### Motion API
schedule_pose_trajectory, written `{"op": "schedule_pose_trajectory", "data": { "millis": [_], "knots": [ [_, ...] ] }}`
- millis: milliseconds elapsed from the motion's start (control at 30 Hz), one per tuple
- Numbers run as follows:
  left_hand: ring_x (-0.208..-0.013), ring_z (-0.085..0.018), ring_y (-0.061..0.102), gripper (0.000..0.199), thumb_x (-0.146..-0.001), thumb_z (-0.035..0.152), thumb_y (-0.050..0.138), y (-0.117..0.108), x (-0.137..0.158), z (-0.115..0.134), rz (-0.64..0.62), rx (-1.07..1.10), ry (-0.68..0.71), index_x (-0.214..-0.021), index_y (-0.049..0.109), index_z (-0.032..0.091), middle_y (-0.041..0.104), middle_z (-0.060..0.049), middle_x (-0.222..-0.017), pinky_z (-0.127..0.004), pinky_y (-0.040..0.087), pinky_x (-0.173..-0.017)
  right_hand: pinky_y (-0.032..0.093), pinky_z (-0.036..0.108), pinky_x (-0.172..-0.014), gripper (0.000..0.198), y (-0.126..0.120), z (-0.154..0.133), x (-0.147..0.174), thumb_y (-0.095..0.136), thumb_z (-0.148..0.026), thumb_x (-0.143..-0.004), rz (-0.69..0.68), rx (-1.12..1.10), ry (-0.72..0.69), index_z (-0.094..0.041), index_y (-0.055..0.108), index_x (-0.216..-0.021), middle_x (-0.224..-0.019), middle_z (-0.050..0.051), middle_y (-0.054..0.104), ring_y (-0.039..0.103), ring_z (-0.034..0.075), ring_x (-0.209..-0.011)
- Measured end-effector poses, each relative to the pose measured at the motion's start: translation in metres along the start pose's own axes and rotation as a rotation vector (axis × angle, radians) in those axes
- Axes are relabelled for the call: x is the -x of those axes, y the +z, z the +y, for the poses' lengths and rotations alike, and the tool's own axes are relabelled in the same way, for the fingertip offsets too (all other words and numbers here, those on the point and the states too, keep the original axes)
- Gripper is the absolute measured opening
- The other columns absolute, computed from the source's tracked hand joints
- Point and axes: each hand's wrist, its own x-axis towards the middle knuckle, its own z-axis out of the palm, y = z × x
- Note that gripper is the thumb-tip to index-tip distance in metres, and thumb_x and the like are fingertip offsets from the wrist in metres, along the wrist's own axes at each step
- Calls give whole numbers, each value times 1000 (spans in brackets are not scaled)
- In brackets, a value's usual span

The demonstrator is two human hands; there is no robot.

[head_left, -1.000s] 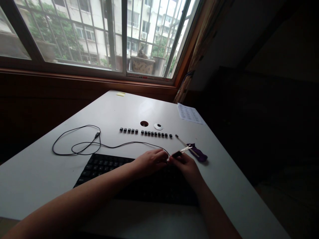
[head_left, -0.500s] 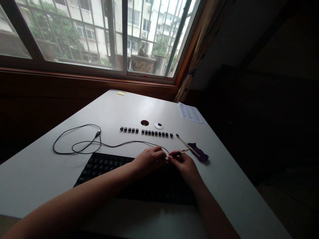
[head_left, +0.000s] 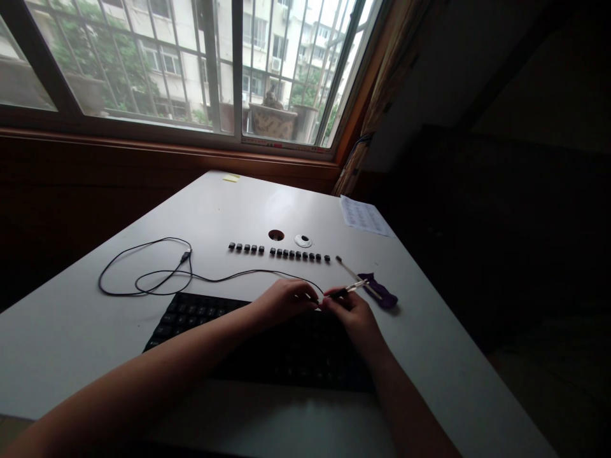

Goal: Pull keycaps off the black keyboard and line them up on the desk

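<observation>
Over the far edge of a black keyboard, my two hands meet at the fingertips. My left hand is closed, its fingers pinched round a small thing I cannot make out. Between the fingers of my right hand is a slim dark-handled tool with shiny prongs that point away to the right. Beyond my hands, several black keycaps stand in a row on the white table. My hands and forearms cover much of the keyboard.
Left of the keycaps lies a looped black cable with a plug. A thin stick with a dark tip rests against a purple cloth. Farther back are a round table hole, a white cover, printed paper and yellow notes.
My left fingers have shifted slightly and their grouping looks different. The prongs of the tool in my right hand have tipped up a little. The keycaps stay in place.
</observation>
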Motion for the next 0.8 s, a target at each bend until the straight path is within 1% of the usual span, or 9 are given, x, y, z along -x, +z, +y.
{"op": "schedule_pose_trajectory", "data": {
  "millis": [100,233,433,533,633,800],
  "knots": [
    [-83,-16,70,15,-87,19,66,-3,-1,0,-34,141,-74,-100,71,13,74,-7,-92,-26,54,-77,55,37,-80,34,-1,0,1,76,-44,-77,-15,-25,6,-20,65,-98,-84,6,75,73,26,-86],
    [-83,-17,69,16,-85,16,64,-6,-2,1,-92,295,-182,-98,71,11,75,-8,-92,-28,53,-78,55,35,-76,32,-3,-1,1,76,-43,-77,-42,-12,-14,-20,65,-96,-82,5,74,72,25,-83],
    [-85,-19,68,17,-82,22,69,-9,-3,1,-122,410,-293,-96,71,12,74,-8,-92,-29,52,-78,52,32,-77,26,-1,-6,2,76,-39,-78,-78,-25,-70,-21,64,-93,-82,3,72,70,22,-82],
    [-89,-19,67,19,-81,26,72,-11,-3,1,-124,416,-302,-96,70,13,74,-8,-94,-30,51,-79,51,31,-75,24,-2,-8,3,75,-38,-79,-92,-10,-84,-22,64,-92,-81,2,71,69,21,-80],
    [-87,-19,67,20,-82,28,72,-12,-3,1,-112,419,-298,-96,70,13,73,-8,-92,-30,51,-77,51,31,-74,23,-2,-8,4,74,-38,-80,-106,24,-90,-22,64,-92,-81,2,71,68,20,-79],
    [-90,-19,67,21,-82,28,74,-9,-4,-1,-37,453,-256,-95,68,13,72,-9,-94,-33,51,-84,51,33,-74,27,-2,-4,4,72,-40,-81,-113,48,-56,-20,63,-96,-79,3,71,68,22,-78]
  ]
}}
